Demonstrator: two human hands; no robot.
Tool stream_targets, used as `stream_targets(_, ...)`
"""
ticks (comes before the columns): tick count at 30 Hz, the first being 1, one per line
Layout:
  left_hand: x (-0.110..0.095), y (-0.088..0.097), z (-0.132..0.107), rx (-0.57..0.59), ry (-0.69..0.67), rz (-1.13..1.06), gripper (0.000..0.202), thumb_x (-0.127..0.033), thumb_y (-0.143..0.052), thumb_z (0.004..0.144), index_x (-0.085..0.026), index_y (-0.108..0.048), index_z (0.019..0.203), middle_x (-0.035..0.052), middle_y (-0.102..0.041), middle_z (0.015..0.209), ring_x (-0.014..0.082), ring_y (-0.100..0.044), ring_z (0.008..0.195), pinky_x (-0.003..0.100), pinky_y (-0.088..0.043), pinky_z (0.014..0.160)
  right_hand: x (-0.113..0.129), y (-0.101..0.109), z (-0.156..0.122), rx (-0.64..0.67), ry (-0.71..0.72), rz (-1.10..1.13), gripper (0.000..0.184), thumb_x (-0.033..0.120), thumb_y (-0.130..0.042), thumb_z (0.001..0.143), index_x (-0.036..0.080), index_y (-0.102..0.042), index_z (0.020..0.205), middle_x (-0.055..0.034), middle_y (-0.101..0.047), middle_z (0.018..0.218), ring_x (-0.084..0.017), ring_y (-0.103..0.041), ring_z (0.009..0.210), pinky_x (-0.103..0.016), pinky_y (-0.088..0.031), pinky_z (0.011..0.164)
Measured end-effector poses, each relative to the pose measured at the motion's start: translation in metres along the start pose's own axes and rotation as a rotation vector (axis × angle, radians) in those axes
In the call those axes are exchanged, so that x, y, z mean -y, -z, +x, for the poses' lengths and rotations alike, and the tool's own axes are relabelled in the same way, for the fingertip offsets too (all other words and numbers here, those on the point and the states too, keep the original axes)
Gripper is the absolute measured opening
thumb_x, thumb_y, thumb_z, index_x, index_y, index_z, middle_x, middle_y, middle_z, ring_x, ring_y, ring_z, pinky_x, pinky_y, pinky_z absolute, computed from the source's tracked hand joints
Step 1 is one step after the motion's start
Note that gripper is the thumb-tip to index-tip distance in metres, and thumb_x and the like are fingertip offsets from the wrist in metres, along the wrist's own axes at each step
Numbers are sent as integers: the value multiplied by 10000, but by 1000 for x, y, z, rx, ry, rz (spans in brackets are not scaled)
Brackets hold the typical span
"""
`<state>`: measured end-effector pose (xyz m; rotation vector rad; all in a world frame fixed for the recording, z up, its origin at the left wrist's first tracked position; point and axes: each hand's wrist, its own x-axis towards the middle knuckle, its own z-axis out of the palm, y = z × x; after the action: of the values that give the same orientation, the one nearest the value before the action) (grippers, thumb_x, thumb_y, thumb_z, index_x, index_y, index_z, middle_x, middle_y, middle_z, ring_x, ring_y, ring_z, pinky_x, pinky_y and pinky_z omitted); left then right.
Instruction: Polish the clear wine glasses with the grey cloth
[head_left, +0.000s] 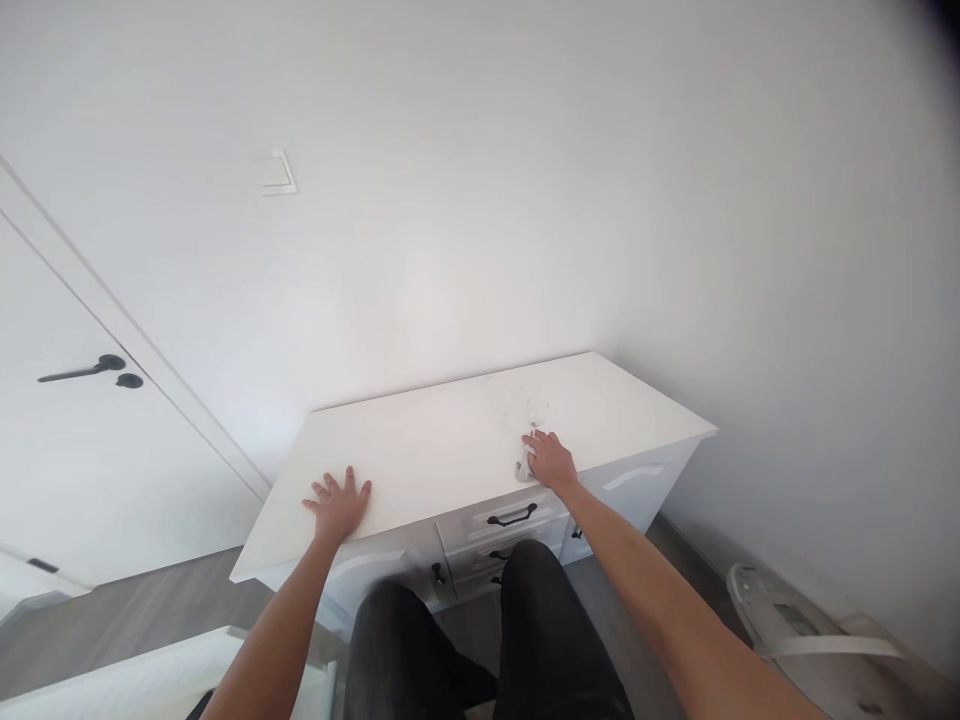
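My left hand (340, 508) rests flat on the white cabinet top (427, 440), fingers spread, near the front left part. Near the front edge, right of the middle, my right hand (551, 460) presses down on a crumpled white cloth (523, 468). Most of the cloth is covered by the hand, and whether it is fabric or paper I cannot tell. Just beyond the fingers a greyish smudge (531, 405) marks the white surface.
Below the top are drawers with a black handle (513, 516). A white door with a black lever handle (82, 368) is at left, and a switch plate (279, 173) is on the wall. A pale appliance with a carrying handle (832, 647) stands at lower right.
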<state>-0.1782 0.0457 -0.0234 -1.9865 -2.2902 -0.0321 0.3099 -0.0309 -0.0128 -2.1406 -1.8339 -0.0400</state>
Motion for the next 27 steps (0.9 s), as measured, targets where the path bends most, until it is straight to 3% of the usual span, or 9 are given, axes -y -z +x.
stream_targets(5, 1, 0, 2, 15, 0, -27, 776, -626, -238, 1023, -200, -262, 1671, 320, -212, 1695, 576, -200, 1545, 795, -188, 1126, 0, 3, 2, 0, 19, -22, 582, 285, -452, 978, 290, -510, 1556, -116, -443, 1632, -332, -403, 1427, -489, -343, 1142)
stream_targets(14, 0, 3, 5, 21, 24, -37, 777, -632, -182, 1021, -211, -258, 1670, 289, -224, 1693, 563, -195, 1546, 770, -176, 1148, -7, -4, 14, 44, 55, 13, 579, 314, -435, 1000, 270, -478, 1576, -158, -375, 1679, -326, -307, 1554, -529, -236, 1217)
stream_targets(18, 1, 11, 1, -20, 36, -100, 736, -629, -199, 1021, -244, -360, 1627, 252, -304, 1661, 531, -246, 1532, 769, -197, 1144, -8, -3, 19, 59, 74, 34, 574, 311, -423, 1005, 245, -478, 1573, -173, -361, 1685, -330, -301, 1563, -549, -229, 1222)
stream_targets(20, -2, 17, -3, -82, 30, -131, 659, -573, -245, 1031, -239, -472, 1552, 219, -400, 1604, 475, -341, 1488, 737, -245, 1149, -8, -4, 21, 69, 79, 35, 574, 312, -420, 1007, 242, -474, 1575, -170, -362, 1686, -330, -292, 1568, -553, -212, 1229)
stream_targets(24, -30, 27, -7, -247, -191, -94, 461, -249, -335, 1006, -180, -641, 1344, 176, -528, 1463, 336, -500, 1328, 533, -335, 1175, -7, -7, 23, 69, 50, 20, 584, 319, -431, 1006, 252, -462, 1585, -177, -368, 1681, -333, -297, 1568, -547, -205, 1230)
stream_targets(27, -79, 31, 1, -265, -275, -161, 410, -261, -388, 996, -170, -668, 1282, 167, -526, 1449, 324, -524, 1276, 481, -391, 1132, -7, -6, 25, 63, 36, 15, 601, 321, -439, 1004, 262, -435, 1603, -177, -379, 1674, -328, -305, 1564, -530, -205, 1231)
